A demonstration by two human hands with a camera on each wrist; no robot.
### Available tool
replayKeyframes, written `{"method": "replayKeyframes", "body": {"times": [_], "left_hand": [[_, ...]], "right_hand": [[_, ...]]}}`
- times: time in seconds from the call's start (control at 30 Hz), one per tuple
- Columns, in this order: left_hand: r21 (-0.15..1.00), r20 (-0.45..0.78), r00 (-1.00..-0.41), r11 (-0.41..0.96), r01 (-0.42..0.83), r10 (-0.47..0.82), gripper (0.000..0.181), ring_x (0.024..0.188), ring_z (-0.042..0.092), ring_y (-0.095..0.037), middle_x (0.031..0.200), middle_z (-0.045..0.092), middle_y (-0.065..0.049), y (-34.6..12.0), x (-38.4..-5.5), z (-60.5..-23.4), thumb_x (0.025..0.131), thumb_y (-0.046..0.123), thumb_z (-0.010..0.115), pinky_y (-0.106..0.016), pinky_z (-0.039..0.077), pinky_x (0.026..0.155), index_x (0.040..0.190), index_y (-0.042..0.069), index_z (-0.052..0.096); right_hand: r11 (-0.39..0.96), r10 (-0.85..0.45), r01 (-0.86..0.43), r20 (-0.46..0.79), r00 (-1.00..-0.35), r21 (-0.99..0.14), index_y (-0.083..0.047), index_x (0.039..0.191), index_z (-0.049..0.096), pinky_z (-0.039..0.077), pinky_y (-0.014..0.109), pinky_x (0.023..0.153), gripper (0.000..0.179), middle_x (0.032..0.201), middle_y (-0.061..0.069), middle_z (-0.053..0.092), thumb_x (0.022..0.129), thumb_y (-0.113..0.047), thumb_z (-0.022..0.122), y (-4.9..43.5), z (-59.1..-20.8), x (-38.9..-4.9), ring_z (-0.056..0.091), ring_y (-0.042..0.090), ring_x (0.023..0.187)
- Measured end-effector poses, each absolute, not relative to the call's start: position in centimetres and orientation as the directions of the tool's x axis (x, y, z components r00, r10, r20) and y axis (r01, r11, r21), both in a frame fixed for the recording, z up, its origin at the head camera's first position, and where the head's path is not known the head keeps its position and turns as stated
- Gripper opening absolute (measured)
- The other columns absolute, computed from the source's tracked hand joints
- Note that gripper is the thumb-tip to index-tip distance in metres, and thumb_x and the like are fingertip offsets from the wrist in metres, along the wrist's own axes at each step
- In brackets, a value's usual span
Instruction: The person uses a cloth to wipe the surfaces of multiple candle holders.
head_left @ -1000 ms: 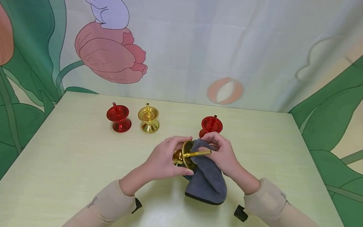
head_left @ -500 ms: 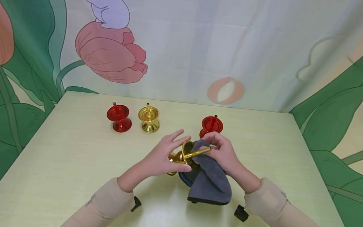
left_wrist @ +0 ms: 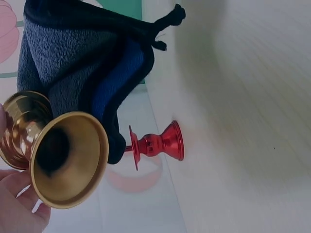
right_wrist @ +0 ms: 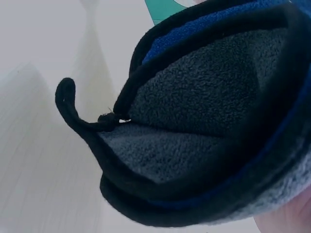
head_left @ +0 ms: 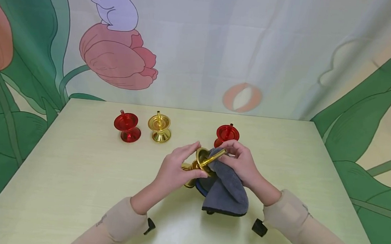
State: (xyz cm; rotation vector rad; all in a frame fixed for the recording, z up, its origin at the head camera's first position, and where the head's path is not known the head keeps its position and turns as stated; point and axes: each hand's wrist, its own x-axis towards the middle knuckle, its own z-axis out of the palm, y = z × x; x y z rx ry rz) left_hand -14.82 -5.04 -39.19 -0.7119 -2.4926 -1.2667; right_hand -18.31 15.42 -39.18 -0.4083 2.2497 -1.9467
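Observation:
My left hand holds a shiny gold candlestick on its side above the table, thumb and fingers at its dish. The central tube tilts up to the right. In the left wrist view, the hollow underside of its flared base faces the camera. My right hand pinches a dark grey cloth against the inside of the dish. The cloth hangs down in folds, with blue inner faces and black edging; the right wrist view shows its hanging loop. Part of the dish is hidden under the cloth.
At the back left of the pale table stand a red candlestick and a gold one, upright. Another red candlestick stands just behind my right hand. A printed curtain hangs behind the table.
The candlestick's tube has tipped up a little more, and its base now shows behind my left hand. My left fingers have shifted their hold on it. The cloth has swung slightly to the right.

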Motion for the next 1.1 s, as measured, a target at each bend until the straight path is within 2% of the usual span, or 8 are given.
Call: {"method": "replayKeyframes", "body": {"times": [0.3, 0.43, 0.53, 0.7, 0.77, 0.87, 1.0, 1.1], "left_hand": [[0.782, 0.350, -0.831, 0.354, 0.513, 0.432, 0.068, 0.117, 0.049, -0.020, 0.125, 0.053, -0.007, -5.4, -15.1, -39.0, 0.069, 0.032, 0.072, -0.019, 0.051, 0.065, 0.129, 0.012, 0.046], [0.934, 0.157, -0.834, 0.195, 0.299, 0.529, 0.070, 0.120, 0.046, -0.018, 0.128, 0.051, -0.006, -6.0, -15.6, -38.7, 0.072, 0.038, 0.067, -0.023, 0.053, 0.067, 0.131, 0.016, 0.038], [0.964, 0.091, -0.840, 0.164, 0.208, 0.534, 0.068, 0.122, 0.044, -0.016, 0.128, 0.052, -0.003, -6.1, -16.0, -38.5, 0.071, 0.038, 0.067, -0.028, 0.051, 0.076, 0.128, 0.019, 0.035], [0.912, 0.227, -0.899, 0.242, 0.332, 0.375, 0.059, 0.118, 0.048, -0.013, 0.122, 0.056, 0.000, -5.8, -15.7, -38.6, 0.071, 0.032, 0.069, -0.022, 0.050, 0.070, 0.124, 0.017, 0.046], [0.861, 0.328, -0.885, 0.282, 0.424, 0.330, 0.052, 0.114, 0.052, -0.015, 0.122, 0.056, -0.004, -5.5, -15.3, -38.8, 0.076, 0.026, 0.066, -0.020, 0.051, 0.066, 0.123, 0.012, 0.051], [0.739, 0.466, -0.825, 0.371, 0.562, 0.320, 0.044, 0.113, 0.052, -0.021, 0.125, 0.053, -0.012, -5.1, -14.7, -39.1, 0.086, 0.026, 0.054, -0.025, 0.052, 0.075, 0.125, 0.005, 0.050], [0.603, 0.541, -0.768, 0.477, 0.639, 0.343, 0.064, 0.121, 0.044, -0.025, 0.133, 0.044, -0.016, -4.3, -13.9, -39.4, 0.087, 0.045, 0.042, -0.037, 0.043, 0.092, 0.132, -0.001, 0.038], [0.543, 0.567, -0.752, 0.533, 0.649, 0.337, 0.081, 0.124, 0.041, -0.025, 0.135, 0.042, -0.016, -3.8, -13.6, -39.6, 0.077, 0.051, 0.055, -0.038, 0.042, 0.093, 0.134, -0.003, 0.034]], "right_hand": [[0.098, -0.306, -0.066, 0.033, -0.951, -0.993, -0.003, 0.097, 0.053, 0.052, 0.025, 0.068, 0.019, 0.087, -0.004, 0.060, 0.079, 0.000, 0.060, 15.4, -38.8, -17.9, 0.064, 0.012, 0.072], [0.127, -0.353, -0.088, 0.038, -0.935, -0.988, 0.004, 0.100, 0.052, 0.051, 0.024, 0.068, 0.023, 0.088, -0.008, 0.060, 0.078, 0.001, 0.059, 15.5, -38.6, -17.9, 0.061, 0.010, 0.077], [0.127, -0.382, -0.100, 0.044, -0.923, -0.987, 0.007, 0.101, 0.050, 0.051, 0.023, 0.068, 0.024, 0.086, -0.009, 0.060, 0.079, 0.002, 0.057, 15.6, -38.5, -17.9, 0.060, 0.009, 0.076], [0.106, -0.348, -0.090, 0.048, -0.936, -0.990, 0.001, 0.097, 0.053, 0.051, 0.022, 0.067, 0.018, 0.084, -0.008, 0.061, 0.080, 0.002, 0.057, 15.6, -38.5, -17.9, 0.062, 0.008, 0.073], [0.099, -0.321, -0.078, 0.042, -0.946, -0.992, -0.003, 0.095, 0.054, 0.051, 0.022, 0.067, 0.016, 0.084, -0.008, 0.062, 0.081, 0.001, 0.058, 15.5, -38.5, -17.9, 0.063, 0.008, 0.073], [0.096, -0.284, -0.057, 0.028, -0.958, -0.994, -0.006, 0.094, 0.054, 0.050, 0.022, 0.065, 0.016, 0.084, -0.008, 0.062, 0.081, 0.000, 0.058, 15.4, -38.5, -17.9, 0.062, 0.007, 0.073], [0.112, -0.248, -0.029, 0.000, -0.969, -0.993, -0.006, 0.095, 0.054, 0.050, 0.023, 0.063, 0.016, 0.083, -0.007, 0.061, 0.080, 0.000, 0.060, 15.2, -38.5, -17.9, 0.060, 0.008, 0.072], [0.127, -0.233, -0.029, -0.001, -0.973, -0.992, -0.004, 0.095, 0.054, 0.050, 0.024, 0.063, 0.017, 0.083, -0.006, 0.060, 0.080, -0.001, 0.060, 15.1, -38.5, -17.8, 0.061, 0.009, 0.071]]}}
